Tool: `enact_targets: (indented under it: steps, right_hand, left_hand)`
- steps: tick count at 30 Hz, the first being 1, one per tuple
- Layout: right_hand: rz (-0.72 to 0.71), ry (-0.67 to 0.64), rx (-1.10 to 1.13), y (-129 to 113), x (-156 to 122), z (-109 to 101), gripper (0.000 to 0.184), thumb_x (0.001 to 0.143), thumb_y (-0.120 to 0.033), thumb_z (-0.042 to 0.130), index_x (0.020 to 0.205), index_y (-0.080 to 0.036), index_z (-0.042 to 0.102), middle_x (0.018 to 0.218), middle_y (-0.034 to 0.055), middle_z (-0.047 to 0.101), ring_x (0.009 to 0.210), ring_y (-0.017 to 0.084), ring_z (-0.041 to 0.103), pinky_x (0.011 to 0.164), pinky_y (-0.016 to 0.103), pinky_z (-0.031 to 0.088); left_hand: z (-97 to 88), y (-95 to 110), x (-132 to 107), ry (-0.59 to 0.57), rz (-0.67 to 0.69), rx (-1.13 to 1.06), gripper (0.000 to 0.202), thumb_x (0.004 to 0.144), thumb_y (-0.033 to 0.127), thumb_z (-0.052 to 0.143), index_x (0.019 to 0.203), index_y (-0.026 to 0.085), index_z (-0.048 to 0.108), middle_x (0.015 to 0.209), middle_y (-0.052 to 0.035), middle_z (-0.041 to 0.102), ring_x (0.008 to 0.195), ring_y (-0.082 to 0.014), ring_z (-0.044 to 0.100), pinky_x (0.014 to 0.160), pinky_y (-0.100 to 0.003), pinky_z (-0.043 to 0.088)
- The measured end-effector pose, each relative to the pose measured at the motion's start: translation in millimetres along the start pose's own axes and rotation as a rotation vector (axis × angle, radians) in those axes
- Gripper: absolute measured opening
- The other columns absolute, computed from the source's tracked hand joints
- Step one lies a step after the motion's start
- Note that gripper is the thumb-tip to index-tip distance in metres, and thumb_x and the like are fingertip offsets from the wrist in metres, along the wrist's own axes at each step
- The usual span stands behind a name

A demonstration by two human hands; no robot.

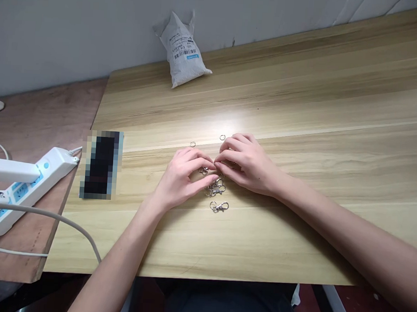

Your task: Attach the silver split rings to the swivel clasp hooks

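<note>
My left hand (184,175) and my right hand (245,162) meet fingertip to fingertip over the middle of the light wooden table (301,133), both pinched on a small metal piece I cannot make out. Just below the fingers lies a little heap of silver lobster clasps (216,188). One clasp with a ring (219,206) lies apart, nearer to me. Two loose small rings rest beyond the hands, one ring (192,144) on the left and another ring (223,137) near my right fingers.
A white plastic bag with a barcode label (182,48) leans at the wall. A blurred dark phone (101,164) lies left of my hands. On the lower brown table, a white power strip (19,182) with plugs and a grey cable (66,222).
</note>
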State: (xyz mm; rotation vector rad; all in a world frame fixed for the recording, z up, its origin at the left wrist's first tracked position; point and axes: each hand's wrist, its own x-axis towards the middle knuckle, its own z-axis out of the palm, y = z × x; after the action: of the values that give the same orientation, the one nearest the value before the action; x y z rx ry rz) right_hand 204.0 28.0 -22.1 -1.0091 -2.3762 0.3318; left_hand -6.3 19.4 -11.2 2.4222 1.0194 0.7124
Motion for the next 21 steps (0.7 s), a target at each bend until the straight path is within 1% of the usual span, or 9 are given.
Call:
enact_targets:
  steps: [2,7,10,15,21]
  right_hand:
    - [-0.006,0.005,0.000,0.2,-0.2,0.3,0.020,0.093,-0.025,0.049,0.085,-0.020,0.067,0.087,0.0066,0.062,0.085,0.020,0.052,0.087,0.038,0.035]
    - [-0.009,0.016,0.023,-0.1,-0.5,0.4,0.021,0.094,-0.026,0.048,0.083,-0.020,0.066,0.086,0.0061,0.062,0.083,0.019,0.052,0.087,0.037,0.035]
    - [-0.013,0.025,0.026,-0.7,-0.6,0.3,0.022,0.094,-0.026,0.048,0.083,-0.020,0.066,0.085,0.0061,0.061,0.082,0.019,0.051,0.087,0.037,0.036]
    - [-0.009,0.015,0.030,-0.9,-0.3,-0.1,0.020,0.094,-0.025,0.049,0.083,-0.020,0.065,0.086,0.0064,0.062,0.084,0.019,0.051,0.087,0.037,0.036]
    - [-0.009,0.019,0.030,-0.1,-0.5,0.7,0.021,0.094,-0.026,0.048,0.083,-0.020,0.065,0.085,0.0058,0.061,0.083,0.019,0.051,0.088,0.037,0.035]
  left_hand:
    - [0.3,-0.6,-0.4,-0.018,0.016,0.014,0.011,0.085,0.028,0.067,0.095,0.022,0.068,0.099,-0.0041,0.067,0.094,-0.0188,0.060,0.086,-0.039,0.045]
    - [1.9,-1.5,-1.1,-0.023,0.029,0.048,0.010,0.086,0.029,0.066,0.094,0.023,0.068,0.099,-0.0043,0.066,0.094,-0.0191,0.058,0.086,-0.040,0.046]
    - [4.3,-0.9,-0.4,-0.011,0.043,0.084,0.010,0.086,0.030,0.066,0.091,0.022,0.069,0.098,-0.0050,0.065,0.093,-0.0197,0.057,0.085,-0.041,0.046]
    - [6.9,-0.6,0.6,0.020,0.073,0.104,0.007,0.087,0.026,0.064,0.087,0.020,0.068,0.096,-0.0053,0.064,0.090,-0.0190,0.056,0.082,-0.039,0.047]
    - [5.1,-1.1,-1.3,-0.033,0.066,0.077,0.015,0.085,0.034,0.067,0.089,0.020,0.068,0.099,-0.0073,0.062,0.094,-0.0202,0.055,0.082,-0.039,0.049]
